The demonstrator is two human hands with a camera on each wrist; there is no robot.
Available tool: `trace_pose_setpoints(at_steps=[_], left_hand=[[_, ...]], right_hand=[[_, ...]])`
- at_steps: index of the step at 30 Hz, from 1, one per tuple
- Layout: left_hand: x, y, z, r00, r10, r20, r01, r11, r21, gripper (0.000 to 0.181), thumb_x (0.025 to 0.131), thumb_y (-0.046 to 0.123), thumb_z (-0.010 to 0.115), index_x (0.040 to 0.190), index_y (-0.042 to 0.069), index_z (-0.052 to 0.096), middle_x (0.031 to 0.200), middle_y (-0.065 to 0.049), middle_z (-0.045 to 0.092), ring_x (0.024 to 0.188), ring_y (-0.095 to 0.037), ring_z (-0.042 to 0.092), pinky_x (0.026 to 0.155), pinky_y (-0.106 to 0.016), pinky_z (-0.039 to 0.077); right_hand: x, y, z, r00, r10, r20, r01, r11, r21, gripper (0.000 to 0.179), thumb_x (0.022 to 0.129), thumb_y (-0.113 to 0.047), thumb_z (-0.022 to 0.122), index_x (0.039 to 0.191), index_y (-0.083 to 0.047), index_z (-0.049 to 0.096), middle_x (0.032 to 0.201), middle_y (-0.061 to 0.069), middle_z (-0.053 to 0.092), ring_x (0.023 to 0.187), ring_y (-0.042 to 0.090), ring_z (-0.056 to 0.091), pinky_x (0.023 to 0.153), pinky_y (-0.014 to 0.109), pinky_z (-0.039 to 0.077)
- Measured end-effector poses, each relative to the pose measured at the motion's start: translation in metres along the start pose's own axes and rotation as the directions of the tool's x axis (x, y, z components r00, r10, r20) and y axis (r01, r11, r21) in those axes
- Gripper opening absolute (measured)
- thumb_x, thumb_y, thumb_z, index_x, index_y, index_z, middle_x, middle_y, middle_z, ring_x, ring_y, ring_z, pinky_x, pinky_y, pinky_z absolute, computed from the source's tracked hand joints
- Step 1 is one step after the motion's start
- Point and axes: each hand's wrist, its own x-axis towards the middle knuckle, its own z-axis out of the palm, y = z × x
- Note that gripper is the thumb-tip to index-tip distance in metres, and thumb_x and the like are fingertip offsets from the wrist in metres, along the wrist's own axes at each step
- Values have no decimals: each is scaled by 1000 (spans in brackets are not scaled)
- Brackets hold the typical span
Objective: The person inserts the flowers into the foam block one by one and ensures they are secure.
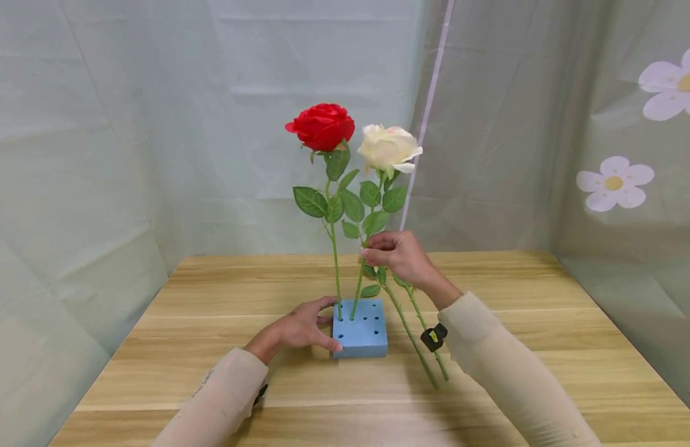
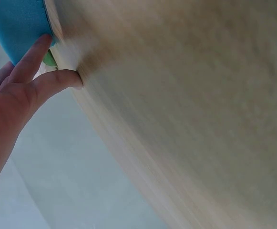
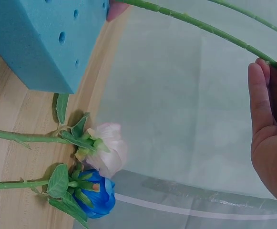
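A blue foam block [image 1: 360, 329] with several holes in its top sits on the wooden table. From one hole a red rose [image 1: 322, 128] stands upright. Beside it a cream-white rose [image 1: 388, 149] leans slightly right, the foot of its stem at another hole. My right hand [image 1: 401, 254] pinches this rose's stem between thumb and fingers, below the leaves. On the block's left side my left hand [image 1: 303, 326] rests with fingers spread, thumb at the near corner and forefinger at the far one. In the left wrist view, extended fingers [image 2: 31, 62] touch the block [image 2: 21, 26].
Two more roses lie on the table right of the block, a pale pink one [image 3: 108, 148] and a blue one [image 3: 97, 195]. Their stems [image 1: 409, 335] point toward the near edge. Grey-green curtains [image 1: 300, 62] with printed flowers hang around the table [image 1: 222, 285].
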Motion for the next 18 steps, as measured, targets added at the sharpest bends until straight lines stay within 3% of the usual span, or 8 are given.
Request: trace_pose_setpoints(at_steps=[4, 18], left_hand=[[0, 0, 0, 1000, 0, 0, 0, 1000, 0, 98, 75, 16, 90, 152, -2, 31, 153, -22, 38, 131, -41, 49, 108, -51, 40], [0, 1, -1, 1000, -13, -1, 13, 1000, -15, 100, 75, 15, 90, 153, -3, 30, 154, -21, 37, 132, -41, 49, 108, -50, 39]], right_hand=[[-1, 1, 1, 1000, -2, 9, 2, 1000, 2, 24, 95, -9, 69, 109, 10, 68, 100, 27, 70, 79, 19, 71, 74, 34, 59], [-4, 6, 6, 999, -41, 36, 41, 999, -9, 23, 94, -10, 70, 107, 9, 70, 94, 21, 73, 78, 19, 71, 75, 36, 59]])
